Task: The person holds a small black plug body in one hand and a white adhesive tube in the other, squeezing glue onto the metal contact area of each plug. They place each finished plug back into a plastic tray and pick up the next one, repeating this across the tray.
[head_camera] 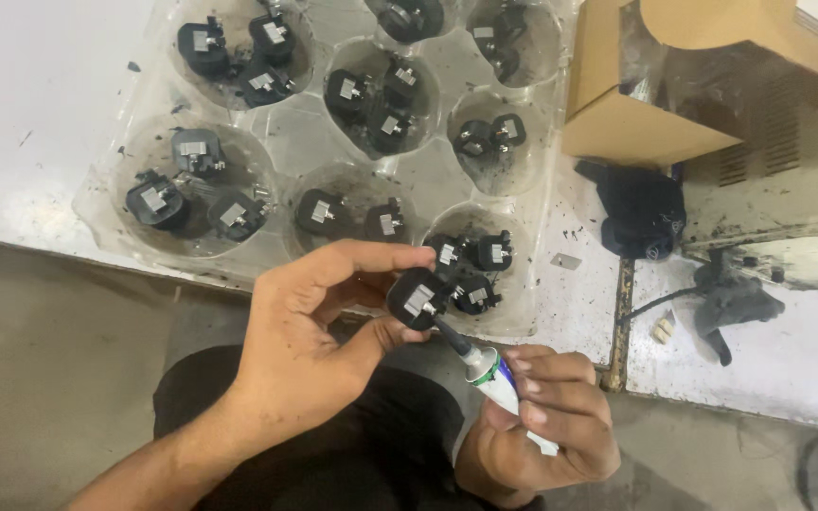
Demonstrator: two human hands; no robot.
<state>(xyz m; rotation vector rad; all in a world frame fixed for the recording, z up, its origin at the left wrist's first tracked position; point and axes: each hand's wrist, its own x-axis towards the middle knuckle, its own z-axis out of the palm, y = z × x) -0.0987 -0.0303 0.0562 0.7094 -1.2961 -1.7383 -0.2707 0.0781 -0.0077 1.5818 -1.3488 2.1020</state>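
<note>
Over the front edge of the white bench [40, 123], my left hand [310, 341] pinches 1 small black plug-shaped part [416, 297] between thumb and forefinger, its metal tab turned up toward the camera. My right hand [546, 426] is curled tight around a small white tube [508, 386], whose dark nozzle tip touches the part just below the tab. Both hands are closed in firm grips; no finger is spread loose.

Behind them, a clear plastic tray [286, 151] with round pockets lies along the bench's front edge, and I count roughly 20 more black parts [239, 213] sitting in groups of 2 to 4 per pocket. The held part hangs in the air just in front of the tray's nearest right-hand pocket, apart from the pieces in it.

I judge the work to be mid-batch: 1 part is under the nozzle now, but I cannot tell from here which of the trayed parts already carry the tube's contents and which wait their turn.

Toward the bench's right end stand a brown cardboard box [636, 123] and a black clump of material [641, 213].
</note>
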